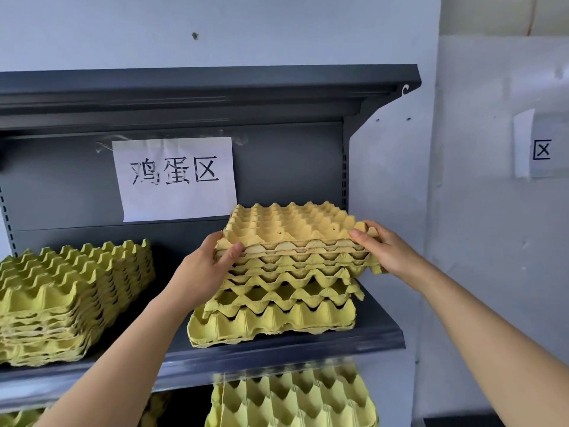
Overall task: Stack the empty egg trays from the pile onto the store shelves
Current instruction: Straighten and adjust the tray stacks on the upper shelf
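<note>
Two hands hold one nested bundle of trays (pixel 292 232) below and right of the sign (pixel 174 178). The left hand (pixel 209 266) curls its thumb over the near corner, and the right hand (pixel 381 251) pinches the right edge. The bundle lies atop one stack (pixel 277 309). A second stack (pixel 70 297) stands lower left of the sign on the same shelf (pixel 277 349).

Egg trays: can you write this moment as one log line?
left hand: grips tray bundle | right hand: grips tray bundle | tray bundle: atop right stack | left stack: untouched
</note>
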